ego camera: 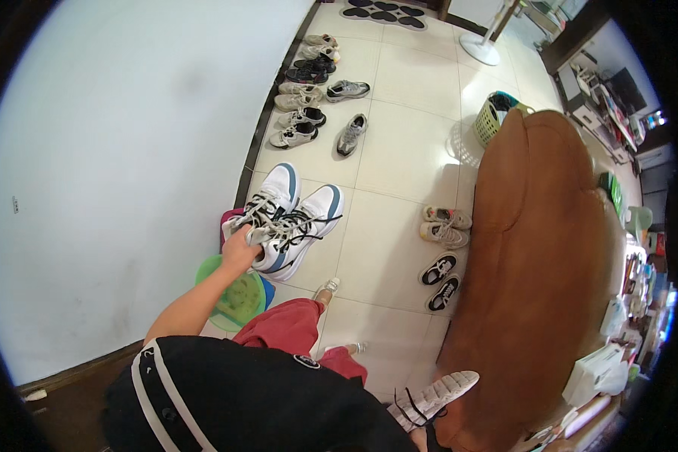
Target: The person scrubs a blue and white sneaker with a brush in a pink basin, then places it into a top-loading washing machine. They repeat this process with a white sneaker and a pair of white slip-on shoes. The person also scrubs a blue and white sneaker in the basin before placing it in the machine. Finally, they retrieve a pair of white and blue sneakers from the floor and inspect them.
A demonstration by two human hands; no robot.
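My left hand (239, 250) grips a pair of white high-top sneakers (316, 212) by their collars. They have blue-grey toe trim and loose black and pale laces, and hang above the floor near the wall. Below my left forearm stands a light green plastic basin (229, 319) with a blue object partly hidden behind it. At the lower right, my right hand (420, 438) is mostly out of sight below a whitish shoe (435, 395) with dangling black laces. The visible part of that hand is against the shoe, which it holds beside the sofa.
A brown leather sofa (537, 282) runs along the right. Two pairs of shoes (443, 234) lie by its base. Several shoes (302, 101) line the left wall (118, 169). Farther off are a laundry basket (489, 121), a fan base (480, 50) and a patterned mat (384, 14).
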